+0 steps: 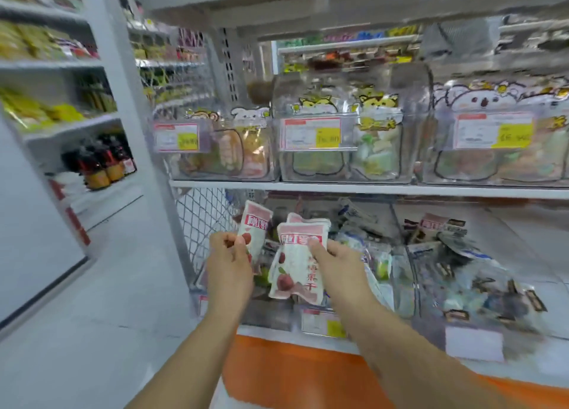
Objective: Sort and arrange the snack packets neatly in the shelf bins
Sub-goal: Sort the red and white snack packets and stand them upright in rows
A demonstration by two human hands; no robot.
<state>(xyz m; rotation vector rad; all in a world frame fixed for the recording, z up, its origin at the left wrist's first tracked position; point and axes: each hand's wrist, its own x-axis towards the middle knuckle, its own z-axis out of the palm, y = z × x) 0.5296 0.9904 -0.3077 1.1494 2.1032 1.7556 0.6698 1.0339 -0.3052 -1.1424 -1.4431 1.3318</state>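
Observation:
My left hand (229, 262) pinches one white-and-pink snack packet (256, 228) with red fruit printed on it, held upright over the left end of the lower shelf. My right hand (335, 267) grips a small stack of the same packets (297, 263), thumb across the front one. Both hands hover above the leftmost clear bin (271, 314) of the lower shelf. To the right, the neighbouring bins (409, 285) hold a jumble of blue, green and dark packets (468, 273). The image is blurred.
The upper shelf (369, 188) carries three clear bins (345, 149) with cartoon animals and red-yellow price tags. A wire mesh panel (200, 220) closes the shelf's left side. An orange base (292, 374) runs below. Left aisle shelves hold bottles (98, 165) and yellow bags.

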